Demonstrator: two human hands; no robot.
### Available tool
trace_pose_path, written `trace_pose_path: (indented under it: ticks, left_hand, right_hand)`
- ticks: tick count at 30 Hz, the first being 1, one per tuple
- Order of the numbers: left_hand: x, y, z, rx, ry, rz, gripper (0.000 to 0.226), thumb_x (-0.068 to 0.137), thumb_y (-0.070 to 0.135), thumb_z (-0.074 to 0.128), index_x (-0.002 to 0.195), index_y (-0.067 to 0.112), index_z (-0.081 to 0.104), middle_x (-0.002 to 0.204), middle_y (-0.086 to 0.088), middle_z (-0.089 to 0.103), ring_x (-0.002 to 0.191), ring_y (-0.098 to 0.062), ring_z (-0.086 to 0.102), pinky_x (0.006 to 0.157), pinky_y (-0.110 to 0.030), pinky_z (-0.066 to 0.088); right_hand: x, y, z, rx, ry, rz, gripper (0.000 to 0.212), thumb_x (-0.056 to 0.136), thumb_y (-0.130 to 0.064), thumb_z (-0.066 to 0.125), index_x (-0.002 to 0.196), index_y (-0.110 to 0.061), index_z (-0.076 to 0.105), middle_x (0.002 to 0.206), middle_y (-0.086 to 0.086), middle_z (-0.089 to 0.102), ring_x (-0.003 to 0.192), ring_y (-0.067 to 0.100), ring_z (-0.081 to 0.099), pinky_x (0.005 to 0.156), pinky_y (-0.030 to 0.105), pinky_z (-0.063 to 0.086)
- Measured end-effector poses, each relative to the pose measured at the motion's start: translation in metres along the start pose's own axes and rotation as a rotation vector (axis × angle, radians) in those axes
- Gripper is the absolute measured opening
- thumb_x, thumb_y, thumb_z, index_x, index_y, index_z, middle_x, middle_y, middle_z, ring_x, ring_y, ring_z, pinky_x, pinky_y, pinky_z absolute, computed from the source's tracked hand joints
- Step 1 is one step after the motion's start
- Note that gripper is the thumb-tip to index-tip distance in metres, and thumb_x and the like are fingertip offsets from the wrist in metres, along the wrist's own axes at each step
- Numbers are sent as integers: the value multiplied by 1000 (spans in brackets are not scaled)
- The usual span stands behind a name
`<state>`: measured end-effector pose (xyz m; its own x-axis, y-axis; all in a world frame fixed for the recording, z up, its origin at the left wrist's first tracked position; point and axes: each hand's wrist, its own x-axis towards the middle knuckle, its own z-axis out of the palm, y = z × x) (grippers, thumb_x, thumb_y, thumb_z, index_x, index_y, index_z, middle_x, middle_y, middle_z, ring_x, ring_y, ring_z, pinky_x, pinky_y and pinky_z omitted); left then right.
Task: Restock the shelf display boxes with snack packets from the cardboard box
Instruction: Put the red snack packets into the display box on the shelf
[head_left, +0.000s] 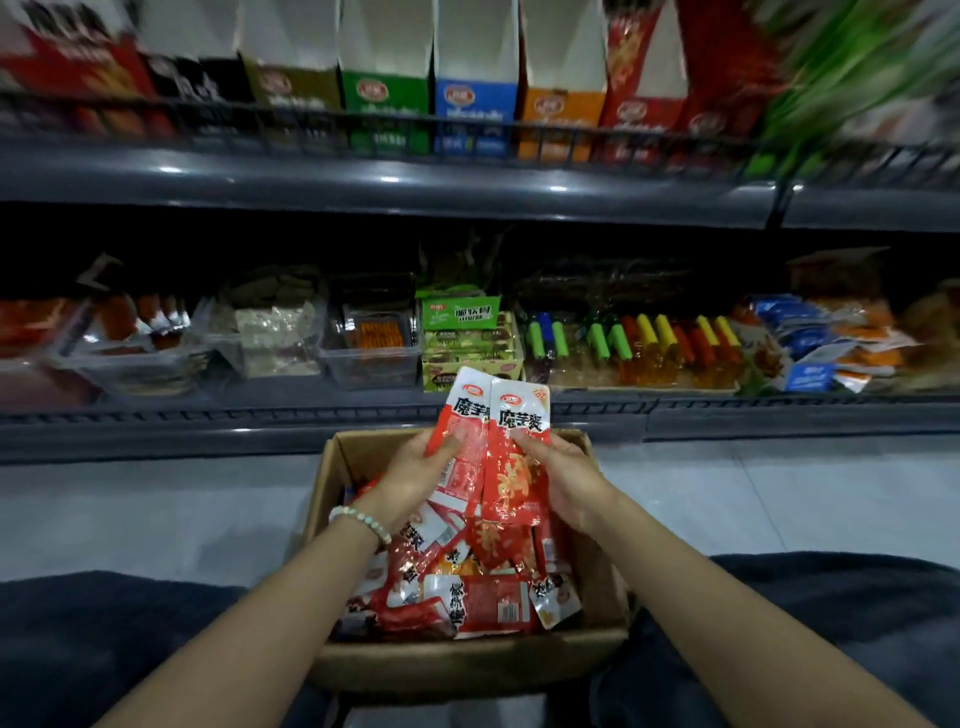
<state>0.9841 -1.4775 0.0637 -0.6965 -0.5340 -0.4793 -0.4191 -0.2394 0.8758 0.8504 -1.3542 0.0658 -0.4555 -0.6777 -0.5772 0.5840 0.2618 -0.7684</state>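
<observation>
Over cardboard box (597, 613) | left hand (415, 478), right hand (566, 483) each pinching a snack packet (514, 457) | light, floppy, slippery film; grip mid-body

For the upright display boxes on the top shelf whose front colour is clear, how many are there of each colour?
Olive display box: 1
Green display box: 1
Blue display box: 1
Orange display box: 1
Red display box: 1
Total: 5; the boxes further left and right are too blurred to count.

Red-and-white snack packets (491, 447) with black lettering; brown cardboard box (467, 660); dark grey shelves (363, 182).
</observation>
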Motion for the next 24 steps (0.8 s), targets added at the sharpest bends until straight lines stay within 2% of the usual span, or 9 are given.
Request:
trace_pose_path:
  ticks: [3, 6, 10, 12, 15, 17, 19, 21, 24]
  left_hand:
    - [-11, 15, 6, 40, 57, 27, 30, 95, 41, 49, 108, 15, 57, 100, -12, 72, 86, -26, 71, 81, -39, 57]
    - [-23, 30, 11, 150, 58, 50, 36, 99, 45, 36, 123, 20, 47, 102, 0, 66, 91, -15, 65, 80, -32, 52]
    - [-48, 48, 21, -213, -174, -9, 54, 87, 65, 39, 120, 25, 57, 107, -8, 71, 99, -21, 68, 88, -39, 50]
    - [-55, 51, 21, -297, -168, -73, 60, 80, 62, 50, 118, 17, 61, 106, -12, 72, 100, -26, 67, 91, -42, 50]
    - [-58, 48, 18, -352, -128, -76, 49, 92, 53, 45, 113, 13, 62, 99, -11, 74, 95, -25, 68, 79, -39, 52]
    - [-56, 48, 14, -346, -73, -91, 50, 93, 51, 47, 119, 10, 60, 105, -11, 72, 98, -26, 68, 81, -40, 53]
    - [-55, 48, 12, -310, -34, -72, 70, 82, 62, 59, 128, 8, 53, 114, -11, 69, 106, -26, 66, 95, -46, 50]
    - [-47, 43, 11, -272, -28, -62, 96, 64, 74, 68, 134, 12, 47, 118, -9, 67, 109, -26, 65, 101, -50, 45]
    - [-52, 49, 20, -228, -2, 16, 58, 78, 58, 63, 112, 12, 61, 95, -7, 75, 89, -24, 72, 90, -42, 54]
  right_hand:
    - [-20, -13, 8, -41, -31, -52, 18, 90, -20, 62, 106, -11, 62, 91, 10, 74, 79, 23, 71, 69, 34, 57]
    - [-39, -19, 14, -60, -88, -96, 14, 92, -21, 58, 103, -13, 60, 87, 7, 74, 78, 21, 71, 69, 32, 56]
    - [-59, -22, 20, -53, -190, -93, 31, 88, -27, 62, 114, -10, 59, 100, 10, 72, 92, 25, 69, 82, 38, 53]
    - [-66, -23, 23, -63, -195, -114, 30, 89, -26, 61, 113, -8, 60, 99, 11, 72, 90, 25, 70, 78, 35, 54]
    - [-70, -28, 21, -109, -96, -227, 28, 86, -32, 64, 105, -11, 62, 91, 9, 73, 83, 24, 71, 74, 35, 56]
    - [-69, -33, 16, -90, -50, -278, 27, 87, -33, 64, 105, -12, 62, 89, 8, 74, 81, 23, 71, 72, 34, 57]
    - [-68, -35, 14, -83, -11, -289, 26, 89, -32, 62, 107, -13, 62, 85, 4, 74, 76, 19, 72, 65, 29, 56]
    - [-68, -33, 16, -126, 19, -282, 36, 84, -40, 65, 109, -14, 63, 88, 4, 75, 80, 20, 72, 70, 32, 57]
    - [-65, -23, 23, -156, 27, -215, 45, 79, -44, 68, 111, -12, 62, 94, 7, 75, 87, 24, 72, 83, 39, 56]
